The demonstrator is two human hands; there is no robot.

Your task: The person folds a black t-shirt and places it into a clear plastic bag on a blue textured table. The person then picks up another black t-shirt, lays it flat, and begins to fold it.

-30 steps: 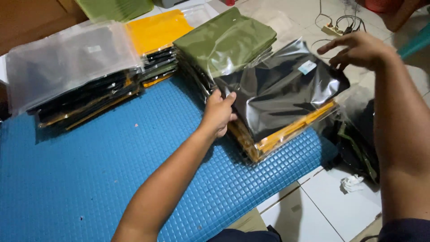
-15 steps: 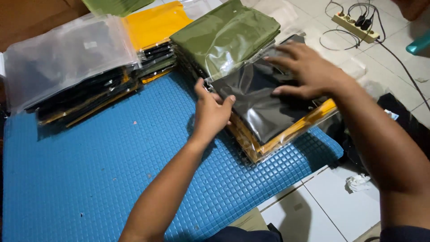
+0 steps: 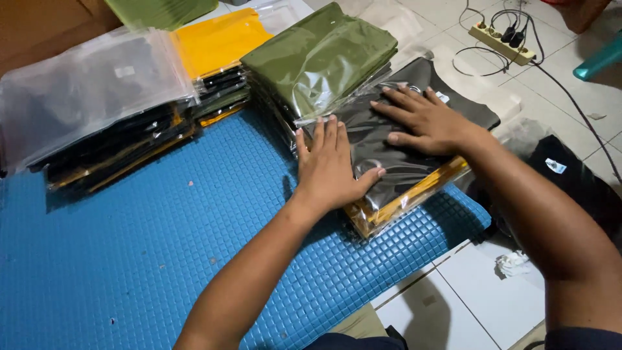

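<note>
A black folded garment in a clear plastic bag (image 3: pixel 414 162) lies on top of a stack of bagged garments with a yellow one near the bottom (image 3: pixel 421 191). My left hand (image 3: pixel 330 165) lies flat on the bag's near left edge, fingers spread. Flat on the top of the same bag rests my right hand (image 3: pixel 424 120), pressing it down. An olive green bagged garment (image 3: pixel 321 55) sits on the neighbouring stack just behind my hands.
A blue textured mat (image 3: pixel 162 246) covers the work surface. At the left stands a stack of black bagged garments (image 3: pixel 97 110) and a yellow one (image 3: pixel 217 39). On the tiled floor at the right lie a power strip with cables (image 3: pixel 505 39) and dark clothing (image 3: pixel 570 175).
My right hand came down from holding the bag's far corner up and now lies flat on it. The bag has settled onto the stack. My left hand flattened on its edge.
</note>
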